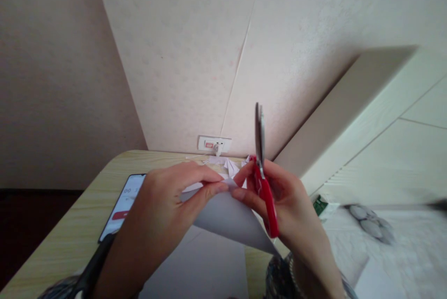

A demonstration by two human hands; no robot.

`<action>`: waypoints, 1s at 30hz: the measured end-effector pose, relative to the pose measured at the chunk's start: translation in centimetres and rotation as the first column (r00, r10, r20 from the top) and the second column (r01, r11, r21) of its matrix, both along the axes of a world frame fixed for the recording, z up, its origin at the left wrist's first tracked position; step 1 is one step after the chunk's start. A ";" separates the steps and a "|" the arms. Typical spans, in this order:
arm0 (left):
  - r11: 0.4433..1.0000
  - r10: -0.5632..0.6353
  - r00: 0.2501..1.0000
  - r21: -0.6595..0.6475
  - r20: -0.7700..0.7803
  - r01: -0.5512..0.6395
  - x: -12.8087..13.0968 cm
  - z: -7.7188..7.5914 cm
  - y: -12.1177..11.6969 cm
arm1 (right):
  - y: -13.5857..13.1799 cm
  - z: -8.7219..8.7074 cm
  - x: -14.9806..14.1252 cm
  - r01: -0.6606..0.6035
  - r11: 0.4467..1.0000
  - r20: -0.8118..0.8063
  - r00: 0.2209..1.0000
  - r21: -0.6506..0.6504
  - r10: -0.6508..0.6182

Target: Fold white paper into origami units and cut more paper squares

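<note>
A sheet of white paper (pixel 223 217) is curved between my two hands, above the wooden table. My left hand (pixel 178 196) pinches its upper edge between thumb and fingers. Close beside it, my right hand (pixel 282 201) pinches the same edge with thumb and fingertip. A pair of scissors (pixel 267 196) with red handles also hangs in my right hand, its metal blades pointing up and close together. Another sheet (pixel 195 266) lies flat on the table below. Cut paper scraps (pixel 228 166) lie beyond my fingertips, by the wall.
A phone (pixel 120 210) with a lit screen lies left on the wooden table (pixel 80 215), partly behind my left wrist. A wall socket (pixel 213 144) with a plug in it sits just above the table's back edge. To the right are a pale headboard (pixel 352 103), a green-and-white box (pixel 324 207) and white bedding.
</note>
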State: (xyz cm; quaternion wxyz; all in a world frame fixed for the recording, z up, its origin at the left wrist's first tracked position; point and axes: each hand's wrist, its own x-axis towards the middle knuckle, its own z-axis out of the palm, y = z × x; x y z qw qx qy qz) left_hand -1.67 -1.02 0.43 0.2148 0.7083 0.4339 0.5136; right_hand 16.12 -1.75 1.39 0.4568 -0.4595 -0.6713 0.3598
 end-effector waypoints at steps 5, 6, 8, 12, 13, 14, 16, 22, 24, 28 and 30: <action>0.999 -0.035 0.999 -0.029 -0.011 0.034 0.2 0.0 0.4 | 0.3 -0.2 -0.3 0.001 1.000 0.032 0.999 0.029 -0.002; 0.999 -0.040 0.999 -0.028 -0.013 0.040 0.1 -0.1 0.6 | 0.4 -0.2 -0.1 0.015 0.999 0.021 1.000 0.032 -0.016; 0.999 -0.046 0.999 -0.015 -0.027 0.046 -0.3 -0.3 0.8 | 0.4 -0.3 0.4 0.051 0.998 -0.003 0.999 0.038 -0.051; 0.998 -0.059 0.995 -0.030 -0.080 0.057 -1.7 -0.6 1.3 | 0.4 -0.4 1.9 0.159 0.986 -0.072 0.985 0.042 -0.156; 0.997 -0.064 0.994 -0.038 -0.089 0.061 -2.0 -0.6 1.3 | 0.4 -0.4 2.2 0.198 0.979 -0.100 0.976 0.039 -0.193; 0.997 -0.070 0.993 -0.052 -0.097 0.065 -2.4 -0.5 1.4 | 0.5 -0.5 2.6 0.234 0.971 -0.129 0.965 0.037 -0.228; 0.994 -0.078 0.991 -0.086 -0.107 0.069 -3.0 -0.4 1.6 | 0.8 -0.8 3.4 0.291 0.956 -0.175 0.944 0.041 -0.280; 0.991 -0.051 0.991 -0.132 -0.127 0.034 -4.2 -0.4 2.1 | 1.5 -1.7 5.2 0.338 0.938 -0.175 0.931 0.079 -0.320; 0.989 -0.038 0.991 -0.146 -0.127 0.019 -4.7 -0.4 2.3 | 1.3 -1.8 5.6 0.363 0.928 -0.176 0.922 0.081 -0.345; 0.984 0.021 0.998 -0.176 -0.057 -0.031 -5.5 0.1 2.5 | 1.0 -2.2 6.4 0.491 0.864 -0.248 0.855 0.109 -0.455; 0.978 0.062 0.998 -0.200 0.013 -0.058 -5.5 0.2 2.5 | 0.9 -2.5 6.6 0.532 0.840 -0.304 0.822 0.107 -0.482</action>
